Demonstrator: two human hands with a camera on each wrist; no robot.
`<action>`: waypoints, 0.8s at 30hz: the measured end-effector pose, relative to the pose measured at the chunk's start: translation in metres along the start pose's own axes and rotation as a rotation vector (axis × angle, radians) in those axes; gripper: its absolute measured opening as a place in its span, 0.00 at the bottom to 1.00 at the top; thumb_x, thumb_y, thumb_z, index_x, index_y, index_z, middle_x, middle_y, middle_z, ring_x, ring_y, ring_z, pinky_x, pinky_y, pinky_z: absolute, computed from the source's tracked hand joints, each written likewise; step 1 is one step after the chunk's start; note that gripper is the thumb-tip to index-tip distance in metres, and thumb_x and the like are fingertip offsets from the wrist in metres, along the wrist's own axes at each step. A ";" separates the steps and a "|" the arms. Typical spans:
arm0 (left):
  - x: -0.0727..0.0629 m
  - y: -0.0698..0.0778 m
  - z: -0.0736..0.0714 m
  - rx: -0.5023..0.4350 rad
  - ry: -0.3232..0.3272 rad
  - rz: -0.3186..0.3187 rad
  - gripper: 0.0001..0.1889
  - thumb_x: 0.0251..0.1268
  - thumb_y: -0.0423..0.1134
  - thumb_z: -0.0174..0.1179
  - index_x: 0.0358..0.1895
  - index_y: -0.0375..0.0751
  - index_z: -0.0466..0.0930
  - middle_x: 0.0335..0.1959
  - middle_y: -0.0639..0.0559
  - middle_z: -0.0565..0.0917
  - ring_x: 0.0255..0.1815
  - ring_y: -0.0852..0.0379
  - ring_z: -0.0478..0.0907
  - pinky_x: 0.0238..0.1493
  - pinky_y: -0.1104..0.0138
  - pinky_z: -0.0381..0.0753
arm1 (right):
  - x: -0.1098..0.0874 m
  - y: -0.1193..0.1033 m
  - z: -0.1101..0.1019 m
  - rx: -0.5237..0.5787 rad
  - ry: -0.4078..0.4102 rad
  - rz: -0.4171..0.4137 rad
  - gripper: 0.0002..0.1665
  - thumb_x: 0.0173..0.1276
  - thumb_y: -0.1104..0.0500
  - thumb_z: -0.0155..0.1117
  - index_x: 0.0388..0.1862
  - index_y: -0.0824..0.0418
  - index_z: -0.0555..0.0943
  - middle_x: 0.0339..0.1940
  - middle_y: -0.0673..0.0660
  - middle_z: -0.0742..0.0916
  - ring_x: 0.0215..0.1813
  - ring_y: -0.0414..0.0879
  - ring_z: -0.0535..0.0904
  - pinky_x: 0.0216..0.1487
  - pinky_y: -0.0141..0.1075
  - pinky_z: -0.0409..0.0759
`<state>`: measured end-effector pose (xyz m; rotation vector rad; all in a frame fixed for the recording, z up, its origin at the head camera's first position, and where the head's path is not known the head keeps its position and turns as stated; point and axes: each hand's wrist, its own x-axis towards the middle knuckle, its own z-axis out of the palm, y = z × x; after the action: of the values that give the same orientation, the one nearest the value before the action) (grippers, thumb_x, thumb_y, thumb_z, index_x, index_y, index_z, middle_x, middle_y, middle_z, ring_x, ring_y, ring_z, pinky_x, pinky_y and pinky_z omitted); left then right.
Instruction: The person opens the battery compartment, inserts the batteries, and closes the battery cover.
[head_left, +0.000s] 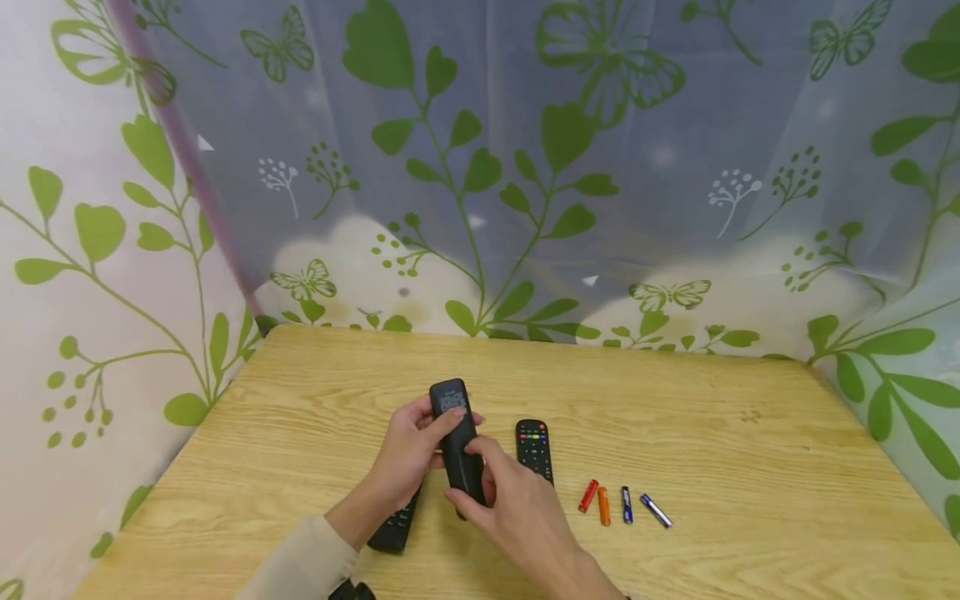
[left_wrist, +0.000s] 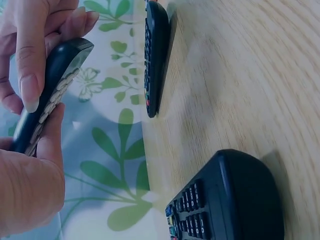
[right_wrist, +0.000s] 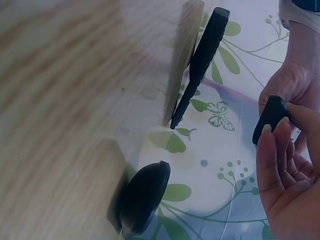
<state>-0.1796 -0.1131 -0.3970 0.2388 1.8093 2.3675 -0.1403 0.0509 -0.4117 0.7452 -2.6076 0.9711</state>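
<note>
Held remote (head_left: 459,457) tilted above the table (head_left: 337,375), back up. Left hand (head_left: 407,446) curls fingers round its sides; right hand (head_left: 521,500) pinches the lower half. Slip possible if left grip slackens under a right-side push. Right fingertips partly hidden, firmness unclear.

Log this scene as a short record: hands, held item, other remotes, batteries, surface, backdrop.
hands: left hand and right hand both grip one black remote
held item: back with printed label toward the head camera
other remotes: left remote and right remote, buttons up, partly hidden
batteries: red battery, orange battery, two bluish batteries
surface: wood-grain table
backdrop: leaf-and-butterfly cloth
</note>
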 end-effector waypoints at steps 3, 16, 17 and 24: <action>-0.001 0.001 0.002 0.023 -0.015 -0.002 0.19 0.72 0.36 0.53 0.60 0.27 0.67 0.47 0.36 0.82 0.39 0.51 0.83 0.40 0.58 0.84 | 0.000 0.000 -0.001 0.018 -0.028 0.026 0.25 0.62 0.43 0.67 0.52 0.51 0.72 0.19 0.44 0.73 0.18 0.33 0.65 0.18 0.27 0.65; -0.003 -0.005 0.006 0.066 -0.017 -0.027 0.18 0.73 0.37 0.53 0.59 0.28 0.69 0.44 0.38 0.83 0.37 0.50 0.84 0.39 0.56 0.84 | -0.001 0.006 0.001 0.172 -0.071 0.056 0.25 0.60 0.50 0.72 0.45 0.52 0.65 0.17 0.45 0.72 0.16 0.32 0.64 0.16 0.26 0.66; -0.003 -0.006 0.007 0.067 -0.015 -0.027 0.18 0.73 0.37 0.53 0.59 0.28 0.69 0.44 0.38 0.83 0.37 0.51 0.84 0.39 0.55 0.84 | -0.001 0.007 0.001 0.188 -0.073 0.055 0.25 0.60 0.51 0.71 0.45 0.52 0.65 0.17 0.45 0.72 0.16 0.32 0.64 0.16 0.26 0.65; -0.002 -0.008 0.007 0.082 -0.002 -0.007 0.17 0.73 0.37 0.52 0.57 0.28 0.70 0.45 0.36 0.82 0.38 0.51 0.83 0.38 0.58 0.84 | -0.004 0.012 0.000 0.225 -0.062 0.019 0.21 0.64 0.56 0.67 0.47 0.52 0.65 0.16 0.42 0.70 0.16 0.31 0.61 0.17 0.24 0.60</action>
<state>-0.1755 -0.1051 -0.4035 0.2439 1.9051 2.2899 -0.1435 0.0601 -0.4192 0.8157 -2.5894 1.2820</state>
